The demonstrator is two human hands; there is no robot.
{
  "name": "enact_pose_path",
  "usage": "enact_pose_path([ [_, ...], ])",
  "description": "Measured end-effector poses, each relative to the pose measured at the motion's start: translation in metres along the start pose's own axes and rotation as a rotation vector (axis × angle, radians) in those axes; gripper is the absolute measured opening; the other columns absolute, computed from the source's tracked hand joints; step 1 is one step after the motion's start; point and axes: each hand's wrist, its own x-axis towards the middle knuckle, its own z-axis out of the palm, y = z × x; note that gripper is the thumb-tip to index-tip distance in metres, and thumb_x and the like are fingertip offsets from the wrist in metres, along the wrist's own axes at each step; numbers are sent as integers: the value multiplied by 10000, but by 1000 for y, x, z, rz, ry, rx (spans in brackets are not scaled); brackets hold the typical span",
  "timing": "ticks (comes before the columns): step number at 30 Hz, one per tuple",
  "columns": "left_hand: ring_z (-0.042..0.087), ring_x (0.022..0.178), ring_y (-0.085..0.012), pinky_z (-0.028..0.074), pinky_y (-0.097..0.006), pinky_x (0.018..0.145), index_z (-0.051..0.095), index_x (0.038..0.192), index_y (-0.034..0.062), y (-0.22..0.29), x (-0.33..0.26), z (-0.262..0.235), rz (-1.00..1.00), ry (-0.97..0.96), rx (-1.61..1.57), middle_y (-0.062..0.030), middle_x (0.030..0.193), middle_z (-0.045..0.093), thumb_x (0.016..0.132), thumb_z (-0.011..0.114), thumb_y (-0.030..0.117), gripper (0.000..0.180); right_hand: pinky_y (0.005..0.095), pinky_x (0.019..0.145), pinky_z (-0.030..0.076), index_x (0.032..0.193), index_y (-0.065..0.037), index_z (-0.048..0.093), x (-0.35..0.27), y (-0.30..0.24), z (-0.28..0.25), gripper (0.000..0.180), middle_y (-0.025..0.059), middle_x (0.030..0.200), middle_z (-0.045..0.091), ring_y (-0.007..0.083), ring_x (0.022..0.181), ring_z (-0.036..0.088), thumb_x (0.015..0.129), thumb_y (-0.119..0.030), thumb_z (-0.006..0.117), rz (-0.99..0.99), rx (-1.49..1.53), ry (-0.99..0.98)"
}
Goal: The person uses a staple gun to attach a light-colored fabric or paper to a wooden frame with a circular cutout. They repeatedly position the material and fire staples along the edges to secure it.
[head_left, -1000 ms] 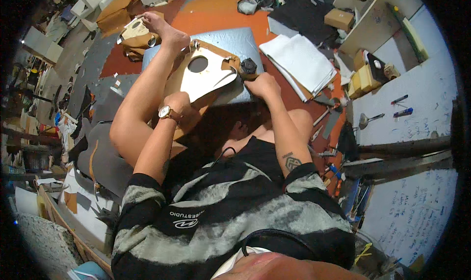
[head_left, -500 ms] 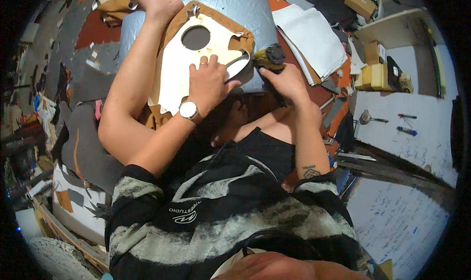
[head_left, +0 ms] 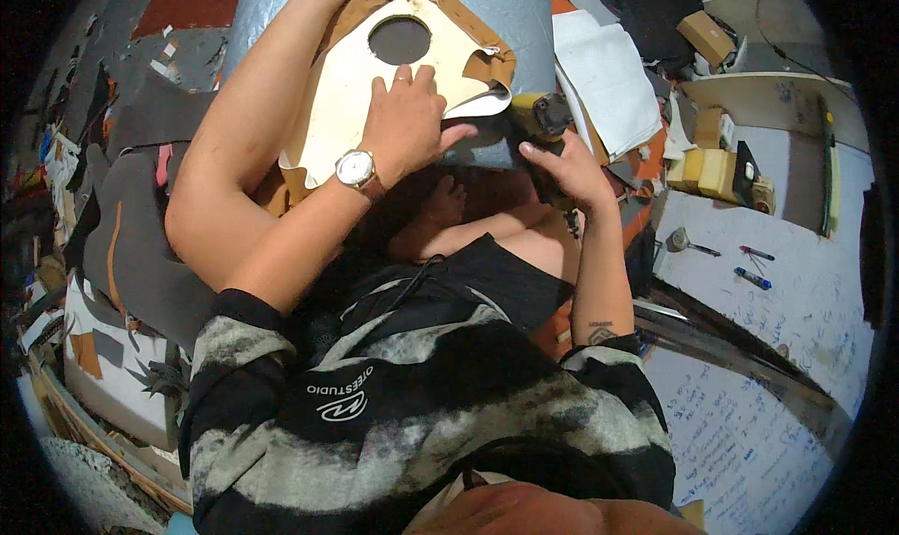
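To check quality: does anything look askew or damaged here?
A white flap curls loosely at the right of the round-holed cream panel, unlike the brown covering folded along its upper right edge.

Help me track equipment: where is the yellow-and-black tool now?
In the head view, above and right of centre, the tool is in the right hand, between the cream panel and the white sheets.

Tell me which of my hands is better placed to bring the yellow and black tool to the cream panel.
Probably your right hand: it grips the tool beside the cream panel, while your left hand is spread on the panel.
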Motion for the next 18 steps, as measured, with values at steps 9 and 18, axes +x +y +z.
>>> enact_pose_path([
  [9, 450, 1482, -454, 298, -697, 1231, 824, 927, 55, -28, 5, 22, 152, 109, 4, -105, 1631, 499, 894, 803, 337, 285, 362, 958, 532, 1303, 9, 681, -2, 8, 8, 482, 85, 1134, 756, 202, 1022, 682, 933, -272, 812, -63, -173, 34],
  [18, 619, 1328, -373, 514, -505, 1100, 760, 1267, 76, -49, 22, 32, 135, 94, -118, -129, 1428, 675, 1003, 701, 384, 410, 381, 1001, 536, 1383, 11, 642, -34, -16, 35, 511, 129, 1275, 731, 219, 1122, 680, 922, -159, 784, -42, 52, 31],
])
